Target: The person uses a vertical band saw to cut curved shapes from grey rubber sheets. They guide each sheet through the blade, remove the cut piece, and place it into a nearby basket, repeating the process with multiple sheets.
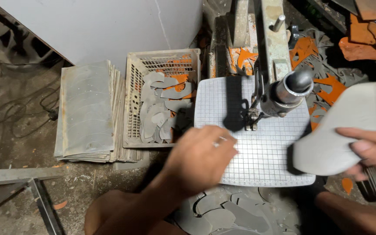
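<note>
Your left hand (201, 159) sat at lower centre of the frame, over the near left corner of the white gridded mat (266, 148). Its fingers were curled narrow, and whether they held anything could not be told from the blur.

Your right hand (373, 150) came in from the right edge, thumb and fingers pinched on a grey sheet piece (340, 130) with a curved cut edge, tilted up over the mat's right side.

The cutter head (290, 89) hung above the mat at upper centre-right.

Left of the mat stood a cream crate (131, 100) holding grey cut shapes, and further left lay a stack of grey sheets (88, 113). More grey offcuts (227, 215) lay on the floor at the bottom, below the mat. Orange scraps (327, 87) were scattered at upper right behind the machine.
</note>
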`<move>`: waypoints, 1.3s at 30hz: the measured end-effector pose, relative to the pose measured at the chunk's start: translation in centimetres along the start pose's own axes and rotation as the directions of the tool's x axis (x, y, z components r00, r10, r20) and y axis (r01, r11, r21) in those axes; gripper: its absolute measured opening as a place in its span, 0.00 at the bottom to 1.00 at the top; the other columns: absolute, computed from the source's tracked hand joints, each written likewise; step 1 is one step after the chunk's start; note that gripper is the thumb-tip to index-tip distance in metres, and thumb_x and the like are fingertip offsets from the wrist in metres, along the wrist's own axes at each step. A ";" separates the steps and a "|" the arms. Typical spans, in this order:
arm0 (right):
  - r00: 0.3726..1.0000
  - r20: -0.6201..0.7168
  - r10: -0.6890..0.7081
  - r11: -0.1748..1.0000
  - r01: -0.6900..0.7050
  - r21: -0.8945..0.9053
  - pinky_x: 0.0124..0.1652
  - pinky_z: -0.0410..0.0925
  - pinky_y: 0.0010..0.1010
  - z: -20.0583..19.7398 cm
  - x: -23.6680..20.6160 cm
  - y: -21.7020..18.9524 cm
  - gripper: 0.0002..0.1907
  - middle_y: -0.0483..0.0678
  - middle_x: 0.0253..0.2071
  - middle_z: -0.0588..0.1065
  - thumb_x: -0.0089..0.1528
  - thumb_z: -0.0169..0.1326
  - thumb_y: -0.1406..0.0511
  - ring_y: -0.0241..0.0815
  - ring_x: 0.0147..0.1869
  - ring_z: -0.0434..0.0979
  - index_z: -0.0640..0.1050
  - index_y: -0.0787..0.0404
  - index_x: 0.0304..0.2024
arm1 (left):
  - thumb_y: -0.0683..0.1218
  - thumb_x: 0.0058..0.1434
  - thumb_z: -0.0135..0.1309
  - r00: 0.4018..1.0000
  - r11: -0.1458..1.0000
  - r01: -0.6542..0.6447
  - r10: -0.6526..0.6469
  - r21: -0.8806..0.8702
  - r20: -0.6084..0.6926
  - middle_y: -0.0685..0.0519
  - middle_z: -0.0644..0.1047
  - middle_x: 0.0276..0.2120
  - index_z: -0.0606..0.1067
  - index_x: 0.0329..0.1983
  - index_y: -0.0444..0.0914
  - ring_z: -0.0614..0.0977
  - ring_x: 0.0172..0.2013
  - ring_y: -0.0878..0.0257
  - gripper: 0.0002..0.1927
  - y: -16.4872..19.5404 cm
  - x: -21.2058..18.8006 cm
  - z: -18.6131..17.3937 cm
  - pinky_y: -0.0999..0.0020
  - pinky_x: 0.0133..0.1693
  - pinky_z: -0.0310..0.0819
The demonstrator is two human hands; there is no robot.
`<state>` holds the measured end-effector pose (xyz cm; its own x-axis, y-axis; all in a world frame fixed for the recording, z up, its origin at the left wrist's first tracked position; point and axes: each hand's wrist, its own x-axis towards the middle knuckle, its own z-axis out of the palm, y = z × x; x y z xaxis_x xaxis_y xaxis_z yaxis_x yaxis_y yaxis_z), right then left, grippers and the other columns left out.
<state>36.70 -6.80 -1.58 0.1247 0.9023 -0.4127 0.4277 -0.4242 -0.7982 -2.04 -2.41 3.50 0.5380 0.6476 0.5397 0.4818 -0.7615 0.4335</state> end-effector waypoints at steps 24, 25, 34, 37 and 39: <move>0.692 0.202 -0.693 0.550 0.688 -0.473 0.43 0.72 0.37 9.0 -1.6 -9.5 0.18 0.50 0.51 0.79 0.46 0.68 0.60 0.50 0.46 0.78 0.84 0.60 0.38 | 0.40 0.58 0.52 0.968 1.000 -0.010 0.003 0.023 0.250 0.38 0.76 0.57 0.82 0.51 0.43 0.72 0.65 0.41 0.18 -4.3 0.0 1.1 0.48 0.66 0.64; 0.689 0.209 -0.694 0.544 0.692 -0.475 0.42 0.72 0.37 9.0 -1.6 -9.5 0.18 0.50 0.52 0.79 0.46 0.68 0.61 0.50 0.45 0.78 0.84 0.60 0.38 | 0.40 0.57 0.52 0.967 1.000 -0.006 0.001 0.018 0.256 0.38 0.75 0.58 0.82 0.51 0.43 0.72 0.66 0.41 0.19 -4.4 0.0 1.2 0.49 0.66 0.64; 0.628 0.156 -0.762 0.496 0.721 -0.484 0.40 0.72 0.34 10.1 -1.7 -9.2 0.16 0.49 0.51 0.80 0.49 0.67 0.62 0.47 0.40 0.75 0.84 0.61 0.40 | 0.38 0.56 0.55 0.964 1.000 0.001 0.001 -0.009 0.265 0.39 0.74 0.62 0.80 0.51 0.44 0.70 0.68 0.43 0.19 -5.6 0.3 1.7 0.51 0.66 0.65; 0.620 0.133 -0.773 0.501 0.726 -0.470 0.39 0.71 0.34 10.3 -1.8 -9.1 0.17 0.49 0.52 0.80 0.49 0.67 0.63 0.47 0.40 0.75 0.84 0.61 0.40 | 0.41 0.58 0.57 0.961 0.999 -0.001 0.013 -0.041 0.277 0.39 0.74 0.62 0.80 0.50 0.43 0.69 0.67 0.42 0.16 -5.9 0.7 1.8 0.49 0.65 0.63; 0.623 0.128 -0.772 0.503 0.721 -0.476 0.39 0.72 0.34 10.4 -1.8 -9.1 0.17 0.49 0.52 0.80 0.50 0.67 0.63 0.46 0.39 0.75 0.84 0.61 0.40 | 0.41 0.58 0.56 0.958 1.000 -0.001 0.008 -0.022 0.287 0.39 0.74 0.62 0.80 0.50 0.43 0.69 0.68 0.42 0.16 -6.0 0.7 1.7 0.50 0.66 0.64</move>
<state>23.25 -5.39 1.82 -0.3674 0.8795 0.3026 0.7314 0.4742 -0.4901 -3.32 2.66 0.06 0.7174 0.6221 0.3135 0.4656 -0.7629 0.4485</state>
